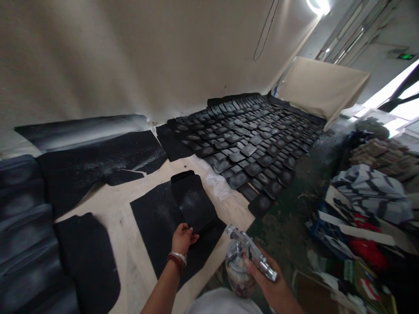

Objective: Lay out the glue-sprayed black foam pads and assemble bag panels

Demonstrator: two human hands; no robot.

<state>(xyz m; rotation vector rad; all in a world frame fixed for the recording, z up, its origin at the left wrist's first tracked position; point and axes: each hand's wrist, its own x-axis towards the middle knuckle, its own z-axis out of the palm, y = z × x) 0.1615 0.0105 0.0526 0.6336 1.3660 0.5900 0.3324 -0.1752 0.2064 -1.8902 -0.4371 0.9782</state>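
Observation:
My right hand [269, 275] is wrapped round a metal spray gun [250, 253]. Its cup [238, 270] hangs below, stained by its contents, and the nozzle points left toward the sheets. My left hand [183, 239], with a bracelet [177, 260] at the wrist, has its fingers closed at the near edge of a black leather-like piece [193, 200]. That piece has a folded or layered far end and lies on a larger black sheet [153, 218]. Exactly how the fingertips meet the edge is partly hidden.
Rows of overlapping black pieces [248, 150] with pale, hazy patches cover the surface ahead. More black sheets [108, 152] lie left on beige covering [121, 218]. A beige curtain [131, 56] hangs behind. To the right are a dark floor [288, 226] and piled cloth [373, 192].

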